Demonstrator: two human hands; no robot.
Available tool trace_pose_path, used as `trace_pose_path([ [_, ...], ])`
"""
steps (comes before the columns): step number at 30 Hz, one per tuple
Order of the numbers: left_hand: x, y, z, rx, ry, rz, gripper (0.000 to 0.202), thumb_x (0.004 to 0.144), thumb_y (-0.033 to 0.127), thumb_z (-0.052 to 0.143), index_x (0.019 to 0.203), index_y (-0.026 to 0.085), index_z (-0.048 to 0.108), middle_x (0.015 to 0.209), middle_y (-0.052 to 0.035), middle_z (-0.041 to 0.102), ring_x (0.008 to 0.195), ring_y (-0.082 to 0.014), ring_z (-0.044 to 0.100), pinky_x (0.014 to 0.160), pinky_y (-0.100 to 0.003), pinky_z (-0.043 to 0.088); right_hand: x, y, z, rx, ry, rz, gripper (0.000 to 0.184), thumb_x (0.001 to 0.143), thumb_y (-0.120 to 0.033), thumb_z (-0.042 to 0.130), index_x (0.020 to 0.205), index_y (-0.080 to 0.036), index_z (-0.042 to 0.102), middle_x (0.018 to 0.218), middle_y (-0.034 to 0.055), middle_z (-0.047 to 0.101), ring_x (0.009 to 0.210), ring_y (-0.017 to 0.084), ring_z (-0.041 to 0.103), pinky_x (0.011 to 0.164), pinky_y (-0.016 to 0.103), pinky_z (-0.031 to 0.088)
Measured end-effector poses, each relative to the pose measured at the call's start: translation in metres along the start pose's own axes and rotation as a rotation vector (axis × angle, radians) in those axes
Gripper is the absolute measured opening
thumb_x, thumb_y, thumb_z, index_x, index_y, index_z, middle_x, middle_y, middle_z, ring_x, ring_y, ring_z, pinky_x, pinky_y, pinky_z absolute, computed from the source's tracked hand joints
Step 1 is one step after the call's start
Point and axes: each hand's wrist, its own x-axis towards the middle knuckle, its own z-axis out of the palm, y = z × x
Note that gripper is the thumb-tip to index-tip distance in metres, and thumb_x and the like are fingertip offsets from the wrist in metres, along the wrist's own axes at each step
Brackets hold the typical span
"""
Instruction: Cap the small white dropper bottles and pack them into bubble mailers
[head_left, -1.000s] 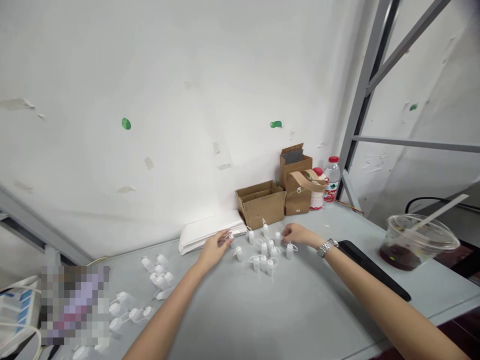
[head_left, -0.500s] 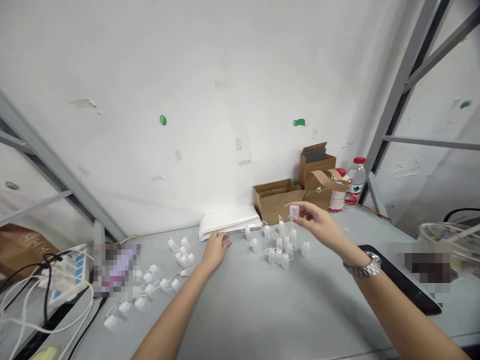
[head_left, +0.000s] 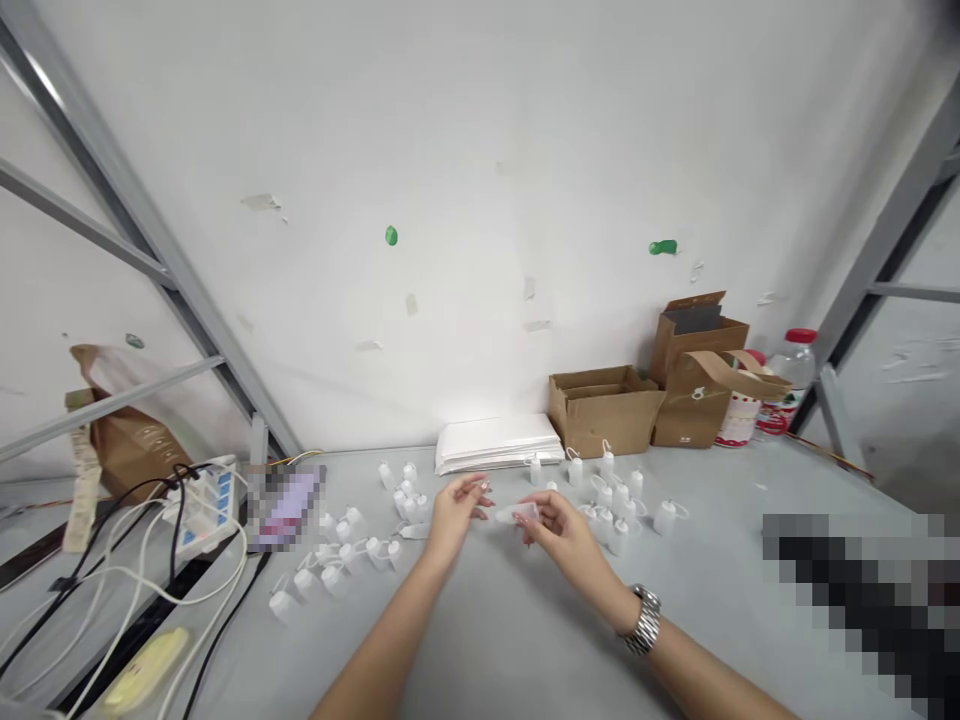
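My right hand (head_left: 553,530) pinches a small translucent white squeeze bottle (head_left: 519,513) between thumb and fingers. The bottle lies sideways in the air, its narrower end toward my left hand. Just left of that end, my left hand (head_left: 459,508) has its fingers curved and apart, with nothing plain to see in them. More small bottles with white looped caps stand to the right, such as one squeeze bottle (head_left: 664,517). Another group, including a squeeze bottle (head_left: 281,604), is spread over the left side of the table.
Behind my hands lies a stack of white paper (head_left: 499,442). An open cardboard box (head_left: 611,420), a brown paper bag (head_left: 686,405) and a red-capped bottle (head_left: 791,375) stand along the wall. A power strip (head_left: 202,510) with tangled cables is at left on the grey table (head_left: 480,650).
My right hand has come left and down from near the cardboard box with the bottle, now tipped sideways. My left hand has lifted off the paper's edge. The view has swung left.
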Motion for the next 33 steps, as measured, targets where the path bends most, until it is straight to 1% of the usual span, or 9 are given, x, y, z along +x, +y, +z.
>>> trace_pose_path([
  [2,-0.009,0.004,0.003,-0.245,-0.040,-0.111,0.030,0.066,0.036,0.062,0.084,0.012,0.064,0.085,-0.0098,0.068,0.075,-0.0185,0.065,0.064,-0.028,0.051,-0.004,0.001,0.001,0.002,0.030,0.012,0.034,0.070,-0.047,0.061,0.086,-0.018,0.051,0.067,-0.0001,0.059,0.064,0.017,0.060,0.062,0.031,0.047],
  [4,-0.016,0.008,0.006,-0.441,-0.063,-0.194,0.026,0.062,0.031,0.068,0.080,0.012,0.066,0.088,-0.0105,0.069,0.084,-0.0197,0.064,0.078,-0.030,0.049,-0.006,0.001,0.002,-0.022,0.060,0.002,0.032,0.070,-0.046,0.061,0.084,-0.018,0.051,0.069,0.0006,0.060,0.067,0.018,0.061,0.065,0.031,0.048],
  [6,-0.022,0.009,0.009,-0.569,-0.083,-0.244,0.023,0.061,0.027,0.071,0.078,0.012,0.067,0.089,-0.0110,0.069,0.091,-0.0209,0.063,0.088,-0.032,0.045,-0.007,0.002,0.002,-0.060,0.092,-0.017,0.029,0.071,-0.044,0.061,0.083,-0.018,0.052,0.072,0.0016,0.061,0.070,0.018,0.061,0.067,0.031,0.048],
  [9,-0.025,0.010,0.011,-0.661,-0.133,-0.277,0.021,0.063,0.025,0.070,0.078,0.012,0.067,0.093,-0.0123,0.069,0.097,-0.0226,0.060,0.095,-0.035,0.041,-0.008,0.005,0.003,-0.096,0.105,-0.037,0.026,0.073,-0.042,0.060,0.082,-0.018,0.052,0.078,0.0038,0.063,0.074,0.018,0.060,0.068,0.031,0.048],
  [16,-0.028,0.013,0.013,-0.636,-0.091,-0.270,0.020,0.063,0.025,0.070,0.078,0.012,0.068,0.097,-0.0131,0.068,0.102,-0.0242,0.058,0.096,-0.036,0.040,-0.015,0.005,0.004,-0.258,0.122,-0.092,0.025,0.076,-0.042,0.057,0.086,-0.020,0.056,0.075,0.0032,0.060,0.072,0.018,0.057,0.068,0.031,0.046],
  [20,-0.030,0.014,0.014,-0.681,-0.094,-0.247,0.023,0.067,0.030,0.066,0.079,0.010,0.067,0.096,-0.0148,0.068,0.101,-0.0250,0.059,0.095,-0.039,0.040,-0.015,0.008,0.004,-0.376,0.135,-0.100,0.025,0.079,-0.042,0.052,0.089,-0.019,0.056,0.075,0.0033,0.060,0.069,0.018,0.056,0.065,0.030,0.044],
  [26,-0.031,0.009,0.016,-0.652,-0.024,-0.195,0.023,0.063,0.027,0.070,0.080,0.012,0.066,0.098,-0.0123,0.068,0.101,-0.0232,0.059,0.096,-0.038,0.040,-0.015,0.016,0.005,-0.546,0.155,-0.111,0.025,0.080,-0.043,0.050,0.085,-0.019,0.056,0.072,0.0036,0.061,0.068,0.019,0.055,0.063,0.031,0.042],
  [30,-0.032,0.009,0.018,-0.718,0.027,-0.199,0.023,0.063,0.023,0.071,0.082,0.015,0.062,0.104,-0.0091,0.065,0.100,-0.0212,0.059,0.094,-0.036,0.041,-0.017,0.016,0.007,-0.564,0.160,-0.089,0.023,0.080,-0.042,0.050,0.084,-0.020,0.055,0.072,0.0032,0.060,0.068,0.019,0.054,0.063,0.031,0.041],
  [33,-0.033,0.010,0.019,-0.790,0.005,-0.238,0.024,0.064,0.023,0.070,0.085,0.017,0.060,0.107,-0.0085,0.063,0.103,-0.0218,0.057,0.092,-0.035,0.042,-0.019,0.011,0.008,-0.528,0.168,-0.083,0.021,0.080,-0.040,0.052,0.082,-0.020,0.056,0.073,0.0035,0.061,0.068,0.019,0.053,0.064,0.030,0.040],
])
